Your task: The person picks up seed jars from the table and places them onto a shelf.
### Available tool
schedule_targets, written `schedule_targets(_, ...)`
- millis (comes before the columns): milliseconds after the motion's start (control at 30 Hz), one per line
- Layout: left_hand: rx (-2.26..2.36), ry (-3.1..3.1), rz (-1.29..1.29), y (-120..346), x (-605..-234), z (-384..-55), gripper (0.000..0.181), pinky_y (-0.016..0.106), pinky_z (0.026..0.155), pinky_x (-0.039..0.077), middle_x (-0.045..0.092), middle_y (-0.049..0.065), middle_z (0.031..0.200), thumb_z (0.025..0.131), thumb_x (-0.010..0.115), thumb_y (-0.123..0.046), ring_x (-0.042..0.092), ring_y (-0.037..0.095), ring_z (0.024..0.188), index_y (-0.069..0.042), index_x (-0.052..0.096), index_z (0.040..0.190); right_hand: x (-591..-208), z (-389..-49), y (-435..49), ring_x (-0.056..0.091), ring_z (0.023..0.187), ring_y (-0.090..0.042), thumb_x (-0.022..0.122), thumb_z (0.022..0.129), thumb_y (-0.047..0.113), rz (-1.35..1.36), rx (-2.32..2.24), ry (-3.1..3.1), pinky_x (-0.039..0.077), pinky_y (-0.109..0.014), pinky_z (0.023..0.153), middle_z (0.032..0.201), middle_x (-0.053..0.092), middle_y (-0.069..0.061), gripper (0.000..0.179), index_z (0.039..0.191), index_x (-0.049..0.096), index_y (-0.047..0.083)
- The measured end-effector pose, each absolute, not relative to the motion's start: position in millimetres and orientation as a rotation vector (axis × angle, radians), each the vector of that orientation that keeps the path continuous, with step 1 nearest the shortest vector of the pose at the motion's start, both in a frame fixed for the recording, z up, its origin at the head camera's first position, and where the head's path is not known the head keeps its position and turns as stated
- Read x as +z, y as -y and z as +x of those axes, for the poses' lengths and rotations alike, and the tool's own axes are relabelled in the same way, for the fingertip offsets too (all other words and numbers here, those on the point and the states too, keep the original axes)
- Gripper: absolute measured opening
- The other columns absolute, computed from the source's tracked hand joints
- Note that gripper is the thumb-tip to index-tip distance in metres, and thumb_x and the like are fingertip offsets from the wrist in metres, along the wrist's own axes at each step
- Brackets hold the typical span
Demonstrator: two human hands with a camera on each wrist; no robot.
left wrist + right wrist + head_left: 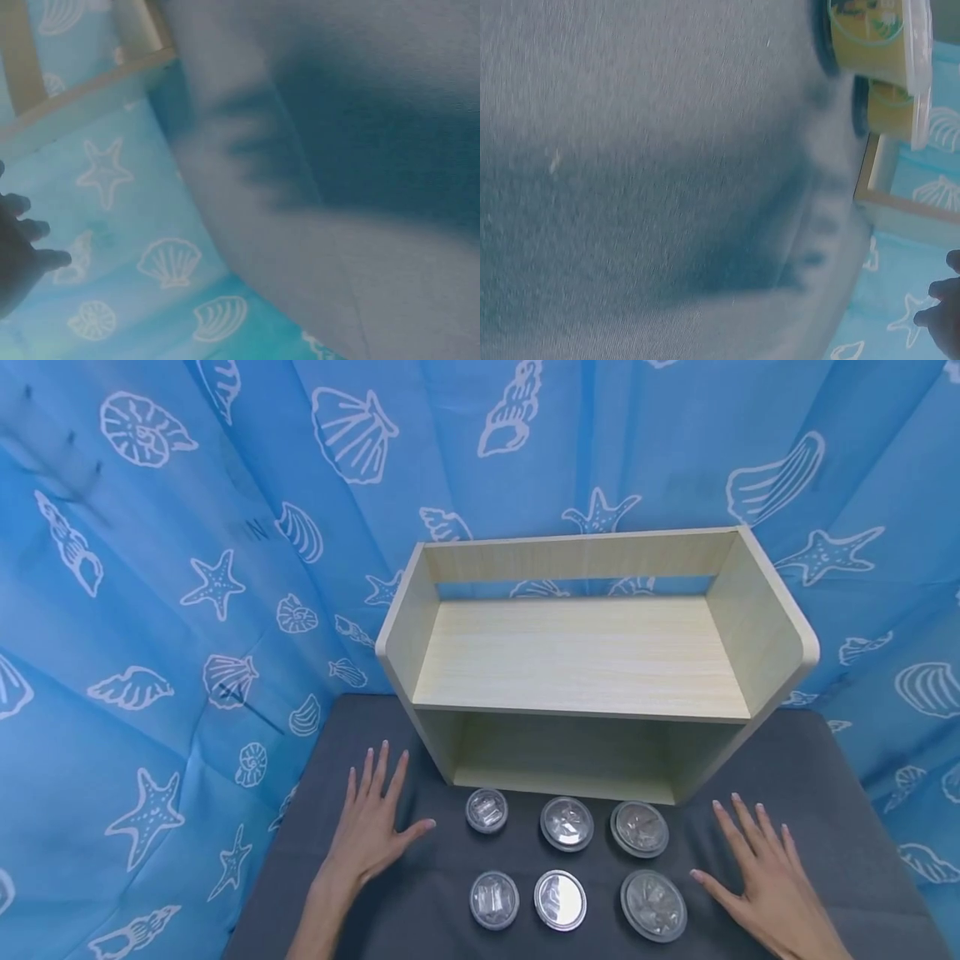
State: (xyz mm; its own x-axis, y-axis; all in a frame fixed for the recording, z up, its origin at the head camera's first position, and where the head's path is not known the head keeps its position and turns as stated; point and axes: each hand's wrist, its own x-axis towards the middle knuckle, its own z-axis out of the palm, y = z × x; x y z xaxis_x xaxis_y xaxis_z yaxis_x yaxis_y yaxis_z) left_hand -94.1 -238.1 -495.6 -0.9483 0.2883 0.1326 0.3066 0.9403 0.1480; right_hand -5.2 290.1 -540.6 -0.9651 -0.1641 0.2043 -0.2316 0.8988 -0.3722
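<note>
My left hand (372,827) is spread with straight fingers over the dark cloth, left of the small round lidded tub (487,811). On the other side, my right hand (768,881) is likewise spread, nearest the large lidded tub (653,905) in the front row. Neither hand holds anything. Several round tubs with clear lids stand between them in two rows, including a bright-topped one (560,900) in the front middle. In the right wrist view, a tub (870,45) shows a yellow side with a printed label. Fingers (30,229) appear dark at the left wrist view's edge.
A pale wooden two-tier shelf (585,656) stands behind the tubs, its open front facing me. Dark grey cloth (435,927) covers the table. A blue curtain (247,527) with white shell and starfish prints hangs behind and at both sides.
</note>
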Motion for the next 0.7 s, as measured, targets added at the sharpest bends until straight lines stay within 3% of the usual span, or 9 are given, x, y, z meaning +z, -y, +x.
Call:
schedule_targets(167,-0.307,2.950,-0.488,235.1,-485.3,-94.9,0.108,0.059,0.119,0.008,-0.003,0.009,0.167,0.083,0.052,-0.079,-0.001,0.033,0.152,-0.021,0.007,0.161,-535.8,-0.8,-279.7,0.009,0.148,-0.045,0.078,0.084,0.039,0.330,0.714,2.879,0.000,-0.064,0.116,0.164,0.014,-0.018,0.101,0.161,0.015,0.019)
schedule_targets(300,-0.387,2.928,-0.513,232.6,-477.1,-96.3,0.111,0.056,0.120,0.008,-0.002,0.008,0.167,0.081,0.058,-0.077,0.001,0.032,0.152,-0.022,0.004,0.161,-535.6,2.0,-271.1,0.028,0.138,-0.051,0.084,0.079,0.032,0.325,0.832,2.855,0.028,-0.071,0.098,0.159,0.025,-0.019,0.103,0.160,0.020,0.020)
schedule_targets(400,-0.467,2.894,-0.540,231.1,-469.7,-98.1,0.113,0.057,0.119,0.012,0.000,0.008,0.167,0.079,0.064,-0.073,0.003,0.032,0.152,-0.019,0.007,0.161,-536.0,4.6,-264.6,0.039,0.127,-0.047,0.088,0.074,0.028,0.350,0.882,2.808,0.039,-0.061,0.086,0.153,0.034,-0.019,0.105,0.158,0.026,0.019)
schedule_targets(533,-0.578,2.826,-0.588,229.9,-459.1,-101.4,0.116,0.059,0.117,0.020,0.001,0.005,0.167,0.079,0.074,-0.061,0.009,0.034,0.151,-0.015,0.006,0.161,-537.3,7.6,-256.7,0.035,0.138,-0.015,0.091,0.069,0.025,0.380,0.897,2.752,0.040,-0.040,0.089,0.148,0.040,-0.016,0.106,0.156,0.032,0.018)
schedule_targets(633,-0.667,2.779,-0.615,228.8,-452.4,-104.4,0.116,0.059,0.115,0.025,0.000,0.003,0.167,0.080,0.077,-0.053,0.013,0.033,0.151,-0.016,0.003,0.161,-538.4,8.3,-251.6,0.023,0.135,0.011,0.091,0.069,0.022,0.386,0.949,2.736,0.040,-0.040,0.090,0.146,0.042,-0.016,0.104,0.156,0.033,0.019)
schedule_targets(700,-0.724,2.752,-0.628,228.2,-448.4,-105.8,0.114,0.059,0.113,0.029,0.001,0.002,0.167,0.082,0.075,-0.055,0.017,0.032,0.150,-0.017,0.002,0.161,-537.9,8.6,-247.7,0.019,0.132,0.017,0.091,0.070,0.021,0.389,0.990,2.732,0.041,-0.045,0.088,0.144,0.043,-0.017,0.103,0.155,0.034,0.019)
